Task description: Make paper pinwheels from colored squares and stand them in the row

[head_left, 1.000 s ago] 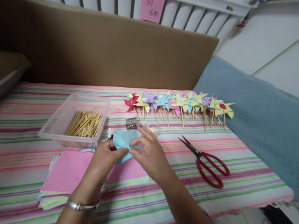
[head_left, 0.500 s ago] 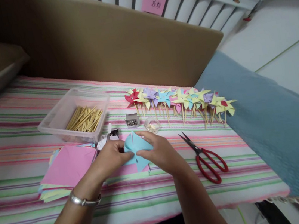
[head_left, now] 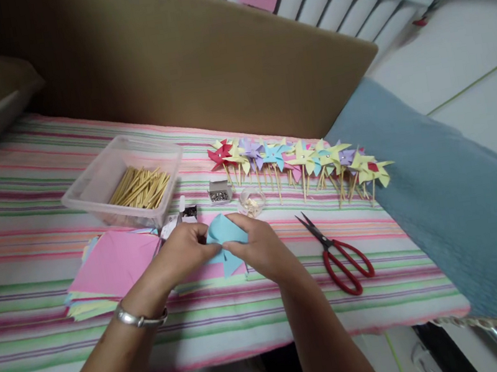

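Observation:
Both of my hands hold a light blue paper piece [head_left: 224, 232] folded partway into a pinwheel shape, just above the striped cloth. My left hand [head_left: 182, 253] pinches its left side, with a silver bangle on that wrist. My right hand [head_left: 262, 248] pinches its right side, fingers curled over the folds. A pink sheet [head_left: 210, 272] lies flat under the hands.
A stack of coloured paper squares [head_left: 113, 271], pink on top, lies at left. Behind it is a clear tub of wooden sticks [head_left: 138, 188]. A row of finished pinwheels [head_left: 296, 162] lies at the back, with a small box of pins [head_left: 218, 192] and a small dish [head_left: 251, 203]. Red scissors [head_left: 342, 256] lie to the right.
The blue paper's flaps have been folded further toward its middle, and both hands have closed in tighter on it. The camera has tilted slightly downward.

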Demonstrator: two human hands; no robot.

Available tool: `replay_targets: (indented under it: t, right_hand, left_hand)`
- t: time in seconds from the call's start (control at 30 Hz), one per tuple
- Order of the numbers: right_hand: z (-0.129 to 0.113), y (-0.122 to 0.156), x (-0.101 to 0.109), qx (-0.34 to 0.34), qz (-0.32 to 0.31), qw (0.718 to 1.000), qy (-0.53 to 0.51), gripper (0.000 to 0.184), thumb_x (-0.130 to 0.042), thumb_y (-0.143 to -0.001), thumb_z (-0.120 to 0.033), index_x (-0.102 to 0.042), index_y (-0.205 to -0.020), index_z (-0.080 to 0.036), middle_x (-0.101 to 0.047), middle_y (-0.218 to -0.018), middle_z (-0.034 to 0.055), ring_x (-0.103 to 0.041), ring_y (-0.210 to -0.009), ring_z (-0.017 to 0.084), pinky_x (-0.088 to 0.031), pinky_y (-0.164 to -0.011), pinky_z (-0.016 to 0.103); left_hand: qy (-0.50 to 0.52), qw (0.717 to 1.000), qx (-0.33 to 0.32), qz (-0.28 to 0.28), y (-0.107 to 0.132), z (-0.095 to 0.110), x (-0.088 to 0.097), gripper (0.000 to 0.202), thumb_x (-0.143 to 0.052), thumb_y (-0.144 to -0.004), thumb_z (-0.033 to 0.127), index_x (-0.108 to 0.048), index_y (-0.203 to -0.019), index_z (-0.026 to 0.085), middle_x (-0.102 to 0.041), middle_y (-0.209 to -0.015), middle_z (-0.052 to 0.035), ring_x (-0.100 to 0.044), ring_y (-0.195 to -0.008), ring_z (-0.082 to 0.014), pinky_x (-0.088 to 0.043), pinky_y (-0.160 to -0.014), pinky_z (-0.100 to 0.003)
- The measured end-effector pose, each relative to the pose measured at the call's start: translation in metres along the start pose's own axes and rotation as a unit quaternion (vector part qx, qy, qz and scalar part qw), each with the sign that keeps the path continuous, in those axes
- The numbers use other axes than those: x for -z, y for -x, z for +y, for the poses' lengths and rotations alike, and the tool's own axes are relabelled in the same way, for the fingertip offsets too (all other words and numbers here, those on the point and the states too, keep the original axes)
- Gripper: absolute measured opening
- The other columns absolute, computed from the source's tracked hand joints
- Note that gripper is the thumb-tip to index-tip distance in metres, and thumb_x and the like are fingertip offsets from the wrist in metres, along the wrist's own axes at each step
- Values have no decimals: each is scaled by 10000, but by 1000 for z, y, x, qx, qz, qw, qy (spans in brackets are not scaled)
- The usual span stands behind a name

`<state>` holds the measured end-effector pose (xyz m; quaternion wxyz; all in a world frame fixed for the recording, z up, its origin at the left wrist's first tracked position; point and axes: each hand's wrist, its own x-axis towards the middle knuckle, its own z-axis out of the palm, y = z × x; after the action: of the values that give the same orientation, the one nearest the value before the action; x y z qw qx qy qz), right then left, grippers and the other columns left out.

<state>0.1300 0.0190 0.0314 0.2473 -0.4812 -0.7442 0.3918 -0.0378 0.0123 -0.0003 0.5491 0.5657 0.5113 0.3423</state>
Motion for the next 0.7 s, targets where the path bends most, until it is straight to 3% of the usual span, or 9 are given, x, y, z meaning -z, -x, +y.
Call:
replay_targets:
  t: [0.27,0.33,0.5,0.6,0.7]
  right_hand:
    - [2,-2,-3,2,9,999,-38,366,-549,-670,-98,-646,-1006,-205,-653,-865,-15,-564,-758,153,-427,-681,247]
    - [3,-4,-3,-8,29,997,-67,334,-563,-668,-111,-653,-976,-203,-644,-849,-14,-556,-746,154,-429,-676,255]
    - [8,-8,-1,-62,121,964,-229,321,-638,-642,-172,-639,-961,-207,-618,-773,-20,-553,-690,159,-448,-620,265]
    - [9,-11,-5,-75,165,925,-335,294,-671,-629,-208,-630,-920,-208,-625,-751,-19,-564,-668,163,-464,-616,277]
    - [8,-13,-13,-77,193,899,-386,282,-684,-611,-210,-625,-887,-206,-624,-722,-25,-561,-646,153,-467,-613,270]
  left_hand:
    - [-24,1000,-1,17,0,4,3,87,-635,-617,224,-620,-582,146,-520,-545,26,-444,-525,-109,-349,-518,-243]
    - [-7,999,-18,47,0,6,2,70,-660,-618,208,-642,-656,152,-562,-597,18,-493,-561,-121,-384,-543,-249]
    - [162,967,-54,191,0,15,-6,573,-782,-566,234,-612,-1113,209,-664,-894,-23,-609,-830,-185,-481,-714,-298]
    - [291,943,-35,155,1,19,-14,488,-779,-609,275,-634,-1072,215,-678,-908,-18,-616,-833,-168,-483,-749,-296]
    - [335,936,-13,107,2,18,-22,305,-784,-619,270,-694,-897,181,-701,-847,-15,-621,-770,-142,-474,-748,-269]
